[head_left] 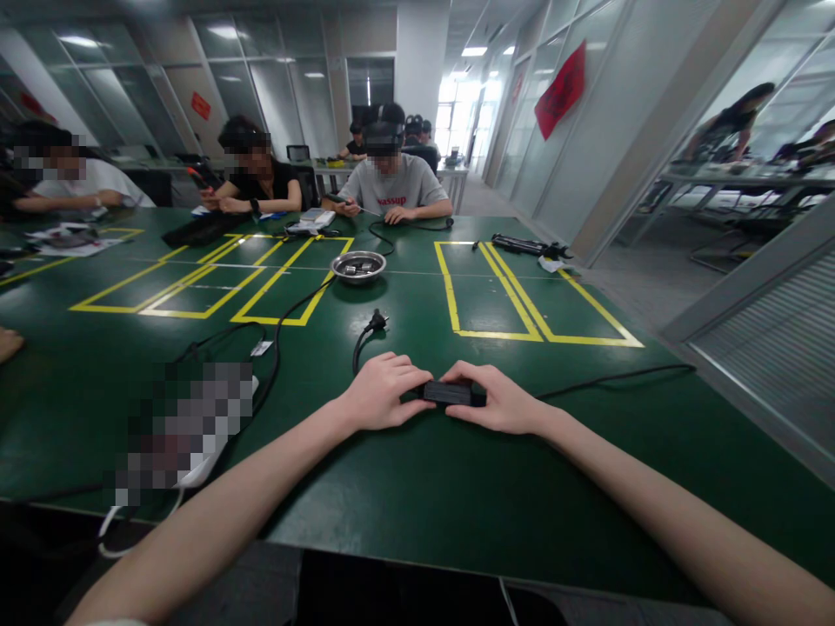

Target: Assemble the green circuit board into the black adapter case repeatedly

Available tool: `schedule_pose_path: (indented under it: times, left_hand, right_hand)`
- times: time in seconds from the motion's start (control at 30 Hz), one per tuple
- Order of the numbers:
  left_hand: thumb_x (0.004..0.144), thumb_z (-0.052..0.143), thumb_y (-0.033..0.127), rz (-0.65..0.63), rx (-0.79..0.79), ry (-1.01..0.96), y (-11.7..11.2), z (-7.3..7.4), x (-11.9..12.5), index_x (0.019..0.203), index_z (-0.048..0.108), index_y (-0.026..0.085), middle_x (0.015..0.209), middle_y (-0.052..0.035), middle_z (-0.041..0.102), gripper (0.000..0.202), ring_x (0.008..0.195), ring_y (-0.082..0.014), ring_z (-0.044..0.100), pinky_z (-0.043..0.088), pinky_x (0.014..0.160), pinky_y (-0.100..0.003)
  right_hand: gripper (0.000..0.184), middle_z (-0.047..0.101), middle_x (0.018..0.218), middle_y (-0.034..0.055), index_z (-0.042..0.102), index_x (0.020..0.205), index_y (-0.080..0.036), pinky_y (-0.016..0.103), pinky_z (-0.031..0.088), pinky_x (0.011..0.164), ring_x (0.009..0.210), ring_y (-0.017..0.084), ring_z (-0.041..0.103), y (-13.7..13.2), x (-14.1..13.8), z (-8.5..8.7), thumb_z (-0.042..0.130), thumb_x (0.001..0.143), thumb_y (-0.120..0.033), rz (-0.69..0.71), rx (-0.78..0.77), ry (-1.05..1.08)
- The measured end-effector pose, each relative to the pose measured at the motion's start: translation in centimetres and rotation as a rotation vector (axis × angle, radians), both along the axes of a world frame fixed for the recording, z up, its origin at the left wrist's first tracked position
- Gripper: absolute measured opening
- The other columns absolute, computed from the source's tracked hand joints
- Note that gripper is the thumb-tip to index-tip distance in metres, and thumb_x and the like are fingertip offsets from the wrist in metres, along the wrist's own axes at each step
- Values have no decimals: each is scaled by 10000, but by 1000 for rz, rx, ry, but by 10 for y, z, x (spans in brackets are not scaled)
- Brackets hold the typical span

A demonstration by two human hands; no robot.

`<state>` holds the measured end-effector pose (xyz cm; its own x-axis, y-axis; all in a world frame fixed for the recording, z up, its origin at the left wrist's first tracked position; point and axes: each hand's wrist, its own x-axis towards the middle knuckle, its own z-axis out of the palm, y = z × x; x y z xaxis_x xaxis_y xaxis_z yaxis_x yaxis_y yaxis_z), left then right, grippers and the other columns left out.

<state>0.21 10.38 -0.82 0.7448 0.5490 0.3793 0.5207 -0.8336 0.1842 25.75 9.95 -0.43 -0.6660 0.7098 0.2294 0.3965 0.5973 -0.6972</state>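
A small black power adapter (447, 393) lies on the green table (417, 487) straight in front of me. My left hand (382, 391) grips its left end with curled fingers. My right hand (499, 402) closes over its right end and top. A black cable (613, 378) runs from the adapter off to the right. Another black cord with a plug (375, 323) lies just beyond my hands.
A metal bowl (358, 266) with small parts sits mid-table between yellow tape rectangles (496, 300). A white power strip (196, 469) and cables lie at my left. A black tool (528, 247) rests far right. Several people sit along the far side; a hand (10, 343) shows at the left edge.
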Motion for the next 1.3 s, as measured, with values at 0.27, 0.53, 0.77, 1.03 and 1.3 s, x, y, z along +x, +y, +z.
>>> schedule_pose_path:
  times: [0.27, 0.53, 0.77, 1.03, 1.3]
  left_hand:
    - [1034, 527, 506, -58, 49, -11, -7, 1, 6, 1150, 718, 185, 986, -89, 772, 391, 916, -222, 666, 477, 839, -362]
    - [998, 592, 321, 10, 271, -208, -4, 3, 2, 1406, 587, 230, 1492, -132, 588, 418, 1392, -291, 512, 373, 1162, -516]
    - [998, 566, 283, -142, 43, -103, 0, -6, 6, 1340, 637, 223, 1390, -104, 669, 355, 1319, -269, 575, 445, 1118, -473]
    - [980, 597, 276, -132, -93, -82, 2, -9, 4, 1333, 646, 231, 1376, -92, 673, 359, 1299, -265, 584, 444, 1126, -465]
    - [980, 608, 276, -103, -116, -66, 3, -9, 1, 1329, 648, 228, 1369, -79, 677, 355, 1297, -256, 585, 442, 1132, -454]
  right_hand:
    - [473, 693, 693, -31, 486, 947, -212, 174, 371, 442, 518, 87, 566, 5, 3, 1, 837, 786, -485, 152, -717, 202]
    - [484, 765, 822, 37, 451, 810, -237, 196, 319, 390, 558, 149, 648, 25, 16, 0, 860, 722, -479, -245, -719, 694]
    - [472, 740, 809, -5, 402, 786, -268, 204, 349, 371, 543, 146, 616, 72, 93, 11, 809, 674, -482, -815, -244, 1119]
    - [298, 704, 809, 61, 531, 776, -247, 323, 474, 627, 773, 269, 681, 77, 146, -12, 780, 701, -394, -1240, 169, 262]
    - [315, 665, 843, 144, 678, 1013, -209, 386, 463, 669, 890, 354, 635, 89, 173, -36, 670, 843, -474, -1330, 242, -479]
